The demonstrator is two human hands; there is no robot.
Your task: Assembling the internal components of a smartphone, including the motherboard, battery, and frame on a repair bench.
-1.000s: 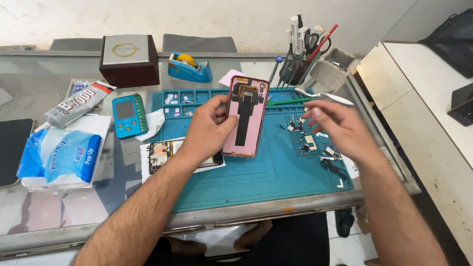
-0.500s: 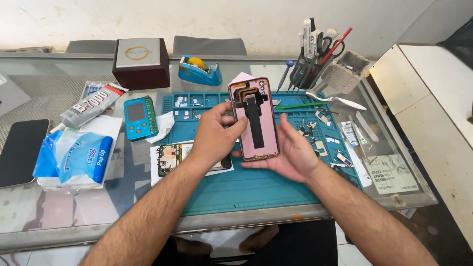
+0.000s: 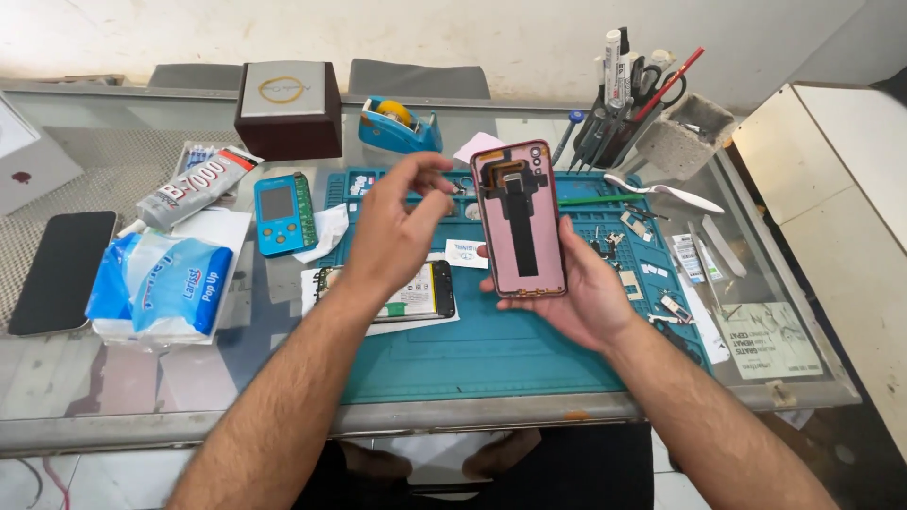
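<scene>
My right hand (image 3: 588,295) cradles a pink phone back housing (image 3: 520,222) from beneath, tilted upright with its inside facing me. A black flex strip runs down the housing's middle. My left hand (image 3: 392,231) hovers just left of the housing, apart from it, with its fingers loosely curled and nothing visible in them. Both hands are above a teal work mat (image 3: 491,354). Under the left hand, a flat phone part with a pale label (image 3: 416,295) lies on white paper.
On the glass table to the left lie a glue tube (image 3: 194,189), a small teal tester (image 3: 282,212), a blue wipes pack (image 3: 156,288) and a black phone (image 3: 61,269). A brown box (image 3: 288,109), a tape dispenser (image 3: 397,123) and a tool holder (image 3: 624,104) stand behind. Small parts litter the mat's right side.
My left hand has let go of the pink housing and drawn away to the left. The right hand has slid under the housing and now carries it alone.
</scene>
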